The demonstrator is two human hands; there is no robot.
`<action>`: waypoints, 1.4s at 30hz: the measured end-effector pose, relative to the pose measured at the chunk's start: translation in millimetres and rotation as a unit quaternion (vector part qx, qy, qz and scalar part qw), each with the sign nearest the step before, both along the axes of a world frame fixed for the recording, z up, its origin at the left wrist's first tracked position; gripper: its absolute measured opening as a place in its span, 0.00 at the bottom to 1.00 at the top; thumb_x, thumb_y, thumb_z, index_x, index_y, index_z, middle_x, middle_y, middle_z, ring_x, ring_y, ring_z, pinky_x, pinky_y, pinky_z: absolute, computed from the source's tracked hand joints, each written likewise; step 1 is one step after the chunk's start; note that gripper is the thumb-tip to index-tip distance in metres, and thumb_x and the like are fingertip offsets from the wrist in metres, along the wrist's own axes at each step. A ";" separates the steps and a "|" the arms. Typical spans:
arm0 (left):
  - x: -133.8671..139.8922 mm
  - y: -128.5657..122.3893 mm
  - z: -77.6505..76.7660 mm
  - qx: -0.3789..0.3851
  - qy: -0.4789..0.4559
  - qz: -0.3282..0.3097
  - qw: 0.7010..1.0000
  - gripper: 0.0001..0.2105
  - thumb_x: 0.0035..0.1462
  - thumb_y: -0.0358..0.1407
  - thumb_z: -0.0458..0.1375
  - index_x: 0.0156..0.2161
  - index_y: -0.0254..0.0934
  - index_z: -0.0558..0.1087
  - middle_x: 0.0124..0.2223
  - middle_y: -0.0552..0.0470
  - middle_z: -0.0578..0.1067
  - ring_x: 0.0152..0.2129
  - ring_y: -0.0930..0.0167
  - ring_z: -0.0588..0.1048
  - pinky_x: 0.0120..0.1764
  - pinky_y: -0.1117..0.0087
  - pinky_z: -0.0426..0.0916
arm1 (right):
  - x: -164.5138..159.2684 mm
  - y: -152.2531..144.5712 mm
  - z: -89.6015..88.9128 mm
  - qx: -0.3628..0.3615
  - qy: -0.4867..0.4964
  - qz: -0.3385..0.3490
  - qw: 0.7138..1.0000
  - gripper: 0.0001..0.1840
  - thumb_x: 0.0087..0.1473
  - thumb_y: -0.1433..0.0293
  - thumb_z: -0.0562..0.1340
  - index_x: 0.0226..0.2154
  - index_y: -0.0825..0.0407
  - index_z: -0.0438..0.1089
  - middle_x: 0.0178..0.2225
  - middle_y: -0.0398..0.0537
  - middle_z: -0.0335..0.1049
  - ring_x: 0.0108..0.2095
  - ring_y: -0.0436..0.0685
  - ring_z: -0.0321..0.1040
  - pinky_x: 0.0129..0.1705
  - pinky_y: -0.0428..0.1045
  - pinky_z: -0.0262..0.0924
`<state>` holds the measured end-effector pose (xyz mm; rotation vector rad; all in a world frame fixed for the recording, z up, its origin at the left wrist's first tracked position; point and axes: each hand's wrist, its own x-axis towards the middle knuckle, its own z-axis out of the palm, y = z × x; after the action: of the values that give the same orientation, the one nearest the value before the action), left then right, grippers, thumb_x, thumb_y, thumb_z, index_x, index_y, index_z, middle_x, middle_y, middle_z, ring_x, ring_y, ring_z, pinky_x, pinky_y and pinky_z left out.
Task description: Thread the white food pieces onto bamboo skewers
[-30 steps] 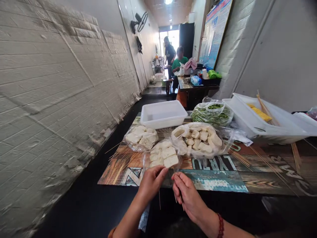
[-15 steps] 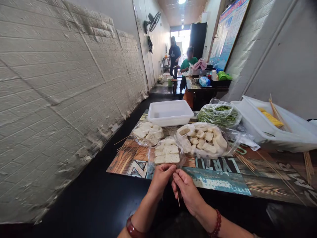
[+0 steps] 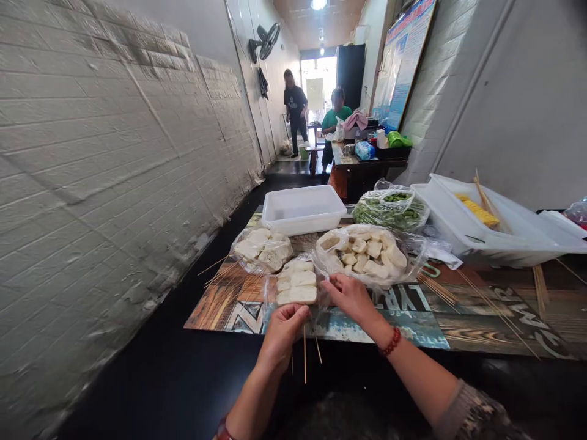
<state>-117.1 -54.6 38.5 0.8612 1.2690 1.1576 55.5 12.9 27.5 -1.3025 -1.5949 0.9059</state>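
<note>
My left hand (image 3: 284, 333) is closed in a pinch at the table's near edge, with a thin wooden skewer (image 3: 305, 360) sticking down from its fingertips. Thinner sticks show on either side of it. Just beyond lies a stack of pale tofu blocks (image 3: 297, 294) on clear plastic. My right hand (image 3: 355, 299) is to the right of that stack, thumb and fingers pressed together by the plastic. Whatever they pinch is too small to make out. An open plastic bag of tofu chunks (image 3: 373, 263) lies just past the right hand, and another bag of pale pieces (image 3: 263, 250) is at the left.
Behind the bags stand a white tub (image 3: 302, 211) and a bag of greens (image 3: 389, 211). White trays (image 3: 495, 241) holding yellow food and sticks are at the right. Loose skewers (image 3: 438, 290) lie on the patterned table mat (image 3: 394, 333). Two people are farther back.
My right hand has parted from the left and moved forward to beside the tofu stack. My left hand stays near the table edge with the skewer. The view has shifted slightly right.
</note>
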 end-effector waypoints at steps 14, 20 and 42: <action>8.1 2.3 -1.3 -0.019 -0.053 -0.021 0.998 0.22 0.38 0.51 0.70 0.22 0.34 0.69 0.14 0.64 0.54 0.12 0.83 0.46 0.19 0.75 0.37 | 18.4 4.8 59.5 -0.029 0.122 0.125 0.984 0.20 0.56 0.52 0.59 0.29 0.52 0.70 0.26 0.42 0.68 0.24 0.50 0.62 0.26 0.45 0.57; 14.6 7.9 0.4 -0.008 -0.024 -0.028 0.999 0.22 0.40 0.53 0.68 0.23 0.33 0.71 0.14 0.64 0.54 0.12 0.82 0.46 0.19 0.74 0.37 | 15.2 3.2 73.7 -0.090 0.191 0.162 0.964 0.26 0.53 0.50 0.63 0.40 0.57 0.73 0.19 0.36 0.63 0.16 0.44 0.49 0.18 0.43 0.43; 60.2 -7.1 -9.9 -0.023 -0.050 -0.070 0.996 0.19 0.45 0.51 0.64 0.23 0.36 0.68 0.16 0.59 0.66 0.08 0.81 0.56 0.15 0.75 0.44 | 52.2 -65.1 12.6 -0.006 -0.027 0.010 1.000 0.18 0.62 0.56 0.57 0.36 0.50 0.75 0.24 0.46 0.72 0.21 0.55 0.67 0.27 0.51 0.62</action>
<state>-56.9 -61.7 28.6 0.8347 1.1317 1.0421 107.7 -52.2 40.0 -1.3316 -1.6485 0.9000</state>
